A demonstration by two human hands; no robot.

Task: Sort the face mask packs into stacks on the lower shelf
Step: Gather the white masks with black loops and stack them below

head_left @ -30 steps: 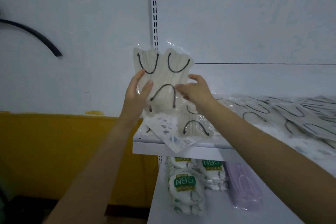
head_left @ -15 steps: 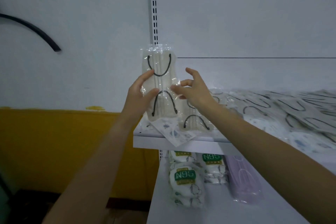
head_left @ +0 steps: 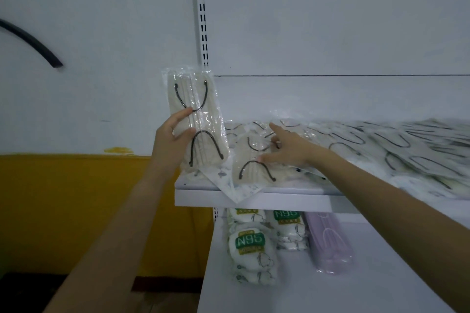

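Right hand (head_left: 288, 150) moved onto shelf pack (head_left: 254, 169); left fingers (head_left: 179, 117) pinch upright pack (head_left: 201, 98)

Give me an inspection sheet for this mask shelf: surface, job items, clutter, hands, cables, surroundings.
Surface: white upper shelf, strewn with packs; white lower shelf, partly stocked.
Job's things: beige pack held upright; second beige pack flat near the upper shelf's front edge; N95 packs and lilac pack on the lower shelf.
Clutter: patterned pack overhanging the upper shelf's front edge.
Grips: left hand holds the beige pack; right hand open, touching the second beige pack.
Cables: curved black cable on the wall, left.
Surroundings: white wall with yellow band; slotted upright.
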